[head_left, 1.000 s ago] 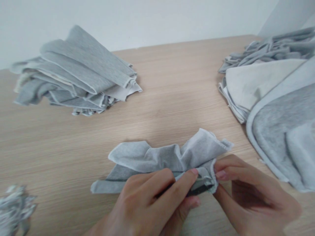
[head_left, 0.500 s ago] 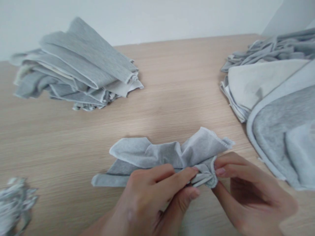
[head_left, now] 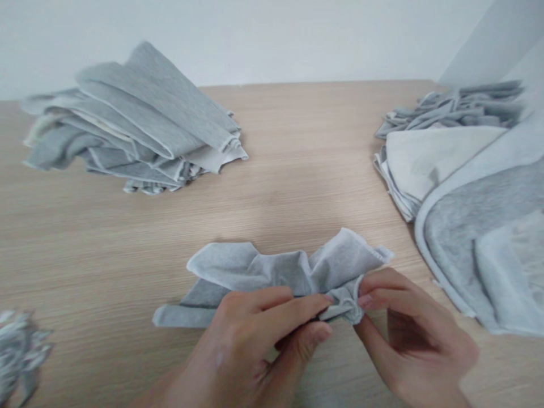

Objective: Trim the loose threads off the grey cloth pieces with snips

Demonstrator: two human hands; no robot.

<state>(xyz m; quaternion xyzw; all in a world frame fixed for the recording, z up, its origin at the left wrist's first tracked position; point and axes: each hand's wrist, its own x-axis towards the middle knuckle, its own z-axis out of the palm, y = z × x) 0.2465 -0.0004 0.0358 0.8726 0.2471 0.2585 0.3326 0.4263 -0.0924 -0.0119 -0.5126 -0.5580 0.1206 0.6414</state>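
A small piece of light grey fabric [head_left: 272, 269] lies crumpled near the front of the wooden table, its lower edge gathered into folds. My left hand [head_left: 259, 334] pinches the gathered strip between thumb and forefinger. At the strip's right end, my right hand [head_left: 408, 334] pinches the stitched edge between thumb and fingertips. A small knot-like bunch of cloth shows between the two hands. The fabric's left end spreads loose on the table, past my left hand. What lies under my left fingers is hidden.
A pile of folded grey fabric pieces [head_left: 140, 119] sits at the back left. On the right are more stacked pieces [head_left: 442, 153] and a large grey cloth with a pale border [head_left: 488, 226]. Thin fabric scraps [head_left: 21, 351] lie at the lower left of the table [head_left: 297, 187].
The view has shifted slightly, so the right-hand pile appears lower and further left. Both hands keep their pinch on the fabric, with the bunched end turned a little.
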